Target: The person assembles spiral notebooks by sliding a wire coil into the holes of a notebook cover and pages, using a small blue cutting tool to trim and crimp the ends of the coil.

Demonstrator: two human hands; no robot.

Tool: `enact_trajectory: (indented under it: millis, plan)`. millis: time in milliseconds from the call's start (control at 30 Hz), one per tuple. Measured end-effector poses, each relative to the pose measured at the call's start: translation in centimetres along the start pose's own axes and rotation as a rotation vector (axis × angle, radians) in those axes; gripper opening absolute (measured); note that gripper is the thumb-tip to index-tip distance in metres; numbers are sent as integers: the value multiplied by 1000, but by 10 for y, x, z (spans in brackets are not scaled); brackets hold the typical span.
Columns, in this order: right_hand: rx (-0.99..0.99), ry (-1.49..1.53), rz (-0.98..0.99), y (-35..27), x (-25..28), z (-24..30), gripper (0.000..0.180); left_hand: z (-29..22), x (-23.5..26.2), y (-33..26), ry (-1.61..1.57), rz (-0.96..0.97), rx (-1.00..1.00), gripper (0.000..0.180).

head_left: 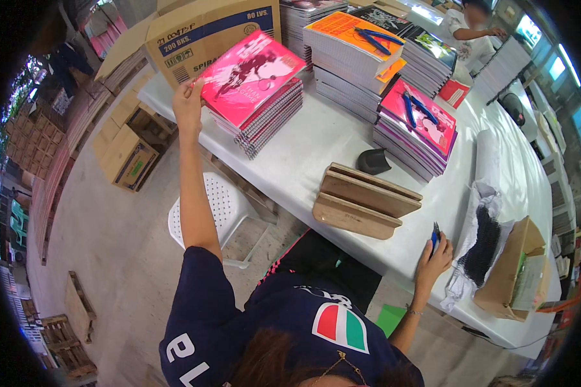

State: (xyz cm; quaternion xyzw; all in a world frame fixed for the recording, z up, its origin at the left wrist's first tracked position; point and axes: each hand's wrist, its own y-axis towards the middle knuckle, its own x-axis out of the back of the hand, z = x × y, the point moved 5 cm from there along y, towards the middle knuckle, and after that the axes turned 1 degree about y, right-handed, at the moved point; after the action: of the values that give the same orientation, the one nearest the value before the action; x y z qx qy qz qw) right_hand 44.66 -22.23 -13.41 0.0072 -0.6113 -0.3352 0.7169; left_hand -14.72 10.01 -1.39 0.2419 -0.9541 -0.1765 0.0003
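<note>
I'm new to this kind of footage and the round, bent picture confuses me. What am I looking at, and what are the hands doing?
It is one picture from a wide fisheye camera worn on a person's head, looking down, so straight edges bend. The left hand grips the top pink notebook of a spiral notebook stack on the white table. The right hand holds a small blue tool at the table's near edge. Wooden boards, more notebook stacks and a cardboard box lie around. Another person works at the far end.
</note>
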Motion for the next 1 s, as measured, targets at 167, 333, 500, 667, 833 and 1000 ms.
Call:
enact_trajectory:
  millis: [167,333,500,667,833,1000]
  plan:
    - [7,52,-27,1,3,0,43,39,15,7,219,-9,-61,29]
    - [54,268,-68,34,13,-3,40,59,12,-1,439,-12,-23,36]
    - [166,352,-5,86,19,22,36,71,3,-5,186,-14,-143,37]
    - [152,661,-19,138,54,100,36,78,-22,-16,-25,-88,-137,39]
    - [127,1294,432,135,51,266,52,92,-24,-18,-202,-131,-111,36]
    - [-83,1740,812,77,-8,397,76,89,-16,-7,-68,-26,-33,46]
